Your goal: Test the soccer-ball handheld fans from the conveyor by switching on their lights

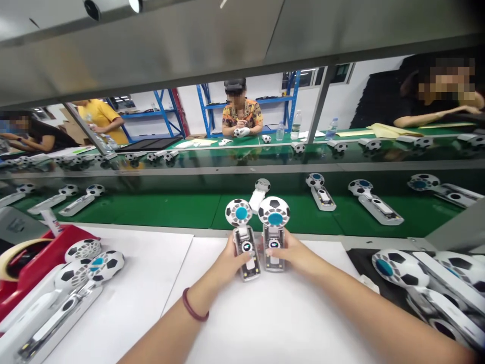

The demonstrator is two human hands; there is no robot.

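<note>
Fan pile (435, 288) cut off right

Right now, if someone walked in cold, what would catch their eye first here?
Dead centre, the left hand and right hand each hold a small handheld fan with a football-patterned head: the left fan beside the right fan, over the white mat. Behind them, more fans lie spaced along the green conveyor belt. A red tray sits at far left.

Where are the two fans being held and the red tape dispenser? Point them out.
left-hand fan (245, 241), head view, on its handle.
right-hand fan (273, 218), head view, on its football-patterned head.
red tape dispenser (45, 253), head view, on its red body.
</note>
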